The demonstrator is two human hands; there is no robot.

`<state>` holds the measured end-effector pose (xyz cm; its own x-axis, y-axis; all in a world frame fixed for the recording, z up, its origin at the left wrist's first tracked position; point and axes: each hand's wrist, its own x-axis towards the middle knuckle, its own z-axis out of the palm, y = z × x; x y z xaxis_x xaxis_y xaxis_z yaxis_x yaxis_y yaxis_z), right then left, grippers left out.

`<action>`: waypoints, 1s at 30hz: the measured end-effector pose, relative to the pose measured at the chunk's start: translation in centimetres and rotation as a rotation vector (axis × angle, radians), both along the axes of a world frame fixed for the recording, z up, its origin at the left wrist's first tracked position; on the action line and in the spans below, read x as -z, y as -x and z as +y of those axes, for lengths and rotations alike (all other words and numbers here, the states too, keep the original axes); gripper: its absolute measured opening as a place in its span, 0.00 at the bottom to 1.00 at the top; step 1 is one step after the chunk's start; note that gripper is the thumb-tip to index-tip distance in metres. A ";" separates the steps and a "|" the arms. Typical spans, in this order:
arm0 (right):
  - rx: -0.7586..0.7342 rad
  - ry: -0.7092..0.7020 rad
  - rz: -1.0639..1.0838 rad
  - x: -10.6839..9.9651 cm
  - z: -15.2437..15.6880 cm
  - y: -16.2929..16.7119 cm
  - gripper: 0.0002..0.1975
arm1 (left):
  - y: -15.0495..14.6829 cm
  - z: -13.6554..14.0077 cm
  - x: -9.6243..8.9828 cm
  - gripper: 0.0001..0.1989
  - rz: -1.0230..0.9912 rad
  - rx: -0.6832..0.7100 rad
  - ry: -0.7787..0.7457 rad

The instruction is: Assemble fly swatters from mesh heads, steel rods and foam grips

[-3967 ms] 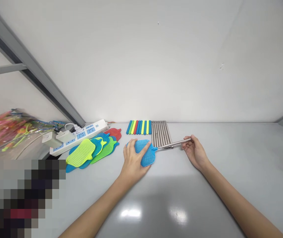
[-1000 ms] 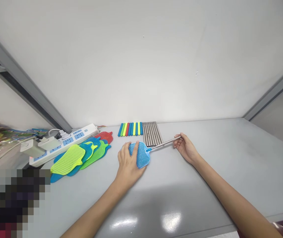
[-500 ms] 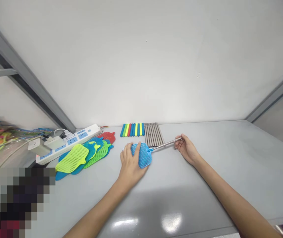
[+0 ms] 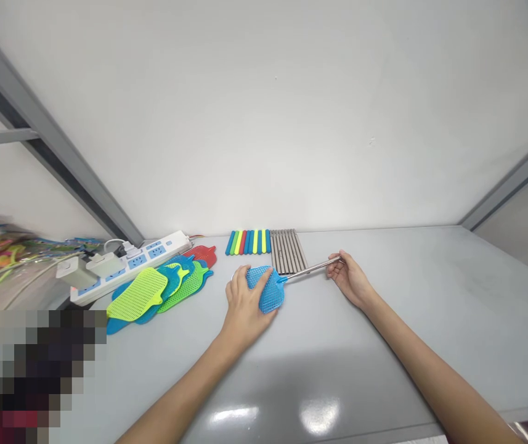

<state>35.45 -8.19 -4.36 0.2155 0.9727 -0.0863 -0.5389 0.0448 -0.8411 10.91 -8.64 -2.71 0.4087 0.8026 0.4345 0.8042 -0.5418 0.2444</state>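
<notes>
My left hand (image 4: 244,303) grips a blue mesh fly swatter head (image 4: 270,291), its fingers spread over the left part. A thin silver metal rod (image 4: 312,269) runs from the neck of that head up to the right. Around the rod's far end, the fingers of my right hand (image 4: 347,280) are closed. Behind the swatter lies a row of similar metal rods (image 4: 286,250) side by side. Just left of them is a row of short blue, yellow, green and red sticks (image 4: 247,242). More swatter heads (image 4: 138,295), in yellow, blue, green and red, overlap in a pile at left.
A white power strip (image 4: 174,242) with plugged-in adapters (image 4: 73,271) stands behind the pile of heads. Plastic-wrapped colourful items (image 4: 2,256) are at the far left. A pale wall (image 4: 273,135) and grey metal posts (image 4: 60,142) bound the grey table (image 4: 430,290). The lower left corner is pixelated.
The view has shifted very slightly. Both hands keep the same hold on the swatter head and rod, with no clear movement of either.
</notes>
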 end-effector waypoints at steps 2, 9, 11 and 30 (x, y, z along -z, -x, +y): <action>0.000 0.004 -0.009 0.1 0.0 0.0 0.13 | 0.0 0.0 -0.1 0.31 -0.007 0.000 0.004; 0.007 0.005 -0.038 0.0 -0.1 0.0 0.13 | 0.0 -0.2 -0.2 0.32 -0.024 0.023 0.022; 0.000 0.004 -0.033 -0.1 -0.1 0.0 0.12 | 0.0 -0.2 -0.3 0.32 -0.021 0.025 0.024; -0.016 -0.008 -0.013 0.0 -0.2 0.0 0.13 | 0.0 -0.2 -0.2 0.30 0.000 0.018 0.009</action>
<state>35.45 -8.37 -4.32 0.2013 0.9766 -0.0761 -0.5287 0.0429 -0.8477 10.93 -8.79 -2.54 0.4229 0.7992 0.4271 0.7947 -0.5536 0.2492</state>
